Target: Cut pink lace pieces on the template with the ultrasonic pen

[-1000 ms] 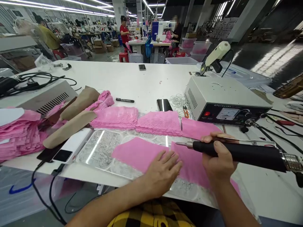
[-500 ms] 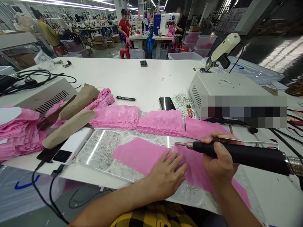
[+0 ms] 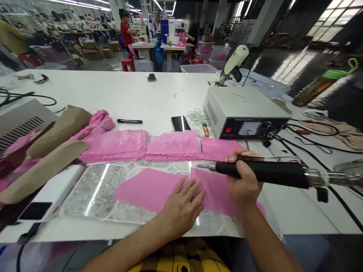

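Note:
My left hand [image 3: 181, 206] lies flat, fingers spread, across two pink fabric pieces. The left piece [image 3: 144, 190] has a slanted end; the right piece [image 3: 212, 194] meets it under my fingertips and runs beneath my right wrist. Wrapped round a handheld ultrasonic welder [image 3: 278, 175] with a black sleeve is my right hand [image 3: 245, 181]. Its metal tip points left, just above the top edge of the right piece. A thin metal strip, perhaps tweezers [image 3: 272, 158], lies along the top of the sleeve, also in that hand. Under the fabric is a clear, patterned sheet [image 3: 73, 200].
Stacks of pink lace-edged pieces [image 3: 116, 145] line the back of the sheet. Behind them lie a marker [image 3: 129, 121], a phone [image 3: 180, 123] and orange snips [image 3: 205, 129]. A generator box [image 3: 246, 111] with cables stands right; a power bank [image 3: 53, 192] lies left. People work at machines beyond.
The view has turned right, so the scene has slid left and a bottle shows at the right. Both hands keep nearly the same places over the fabric.

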`<state>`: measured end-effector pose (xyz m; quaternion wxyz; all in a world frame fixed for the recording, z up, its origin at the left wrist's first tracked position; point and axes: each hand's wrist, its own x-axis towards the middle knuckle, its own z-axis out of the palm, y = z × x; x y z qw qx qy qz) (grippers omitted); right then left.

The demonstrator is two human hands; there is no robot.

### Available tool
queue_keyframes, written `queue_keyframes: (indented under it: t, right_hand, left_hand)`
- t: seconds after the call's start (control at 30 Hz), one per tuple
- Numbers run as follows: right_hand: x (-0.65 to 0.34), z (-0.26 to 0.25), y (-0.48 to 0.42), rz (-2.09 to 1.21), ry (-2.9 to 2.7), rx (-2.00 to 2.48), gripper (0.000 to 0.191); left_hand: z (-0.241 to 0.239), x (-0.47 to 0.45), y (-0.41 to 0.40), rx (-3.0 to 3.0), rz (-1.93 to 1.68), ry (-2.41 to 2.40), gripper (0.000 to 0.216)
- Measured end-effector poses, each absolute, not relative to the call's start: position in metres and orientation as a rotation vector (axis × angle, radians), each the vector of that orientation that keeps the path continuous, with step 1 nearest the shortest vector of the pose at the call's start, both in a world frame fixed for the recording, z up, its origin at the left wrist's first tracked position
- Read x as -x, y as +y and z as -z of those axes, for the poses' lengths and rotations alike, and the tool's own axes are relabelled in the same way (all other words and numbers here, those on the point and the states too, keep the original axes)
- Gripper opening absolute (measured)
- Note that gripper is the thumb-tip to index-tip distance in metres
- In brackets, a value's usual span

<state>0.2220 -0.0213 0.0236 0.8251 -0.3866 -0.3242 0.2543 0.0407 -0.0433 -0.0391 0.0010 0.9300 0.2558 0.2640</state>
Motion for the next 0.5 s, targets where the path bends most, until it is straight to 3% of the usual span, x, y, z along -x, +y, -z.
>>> queue_keyframes:
  t: [0.2,0.5]
  right_hand:
    - [-0.285,-0.039,-0.05,-0.23,-0.511,0.875,0.017]
    - [-0.304,-0.016,-0.07,-0.195,-0.481,0.918,0.016]
  left_hand:
    - [0.036,-0.038,-0.039,-2.947,-0.757,0.743,0.031]
    - [0.033,-0.035,-0.036,-2.934,-0.728,0.721,0.033]
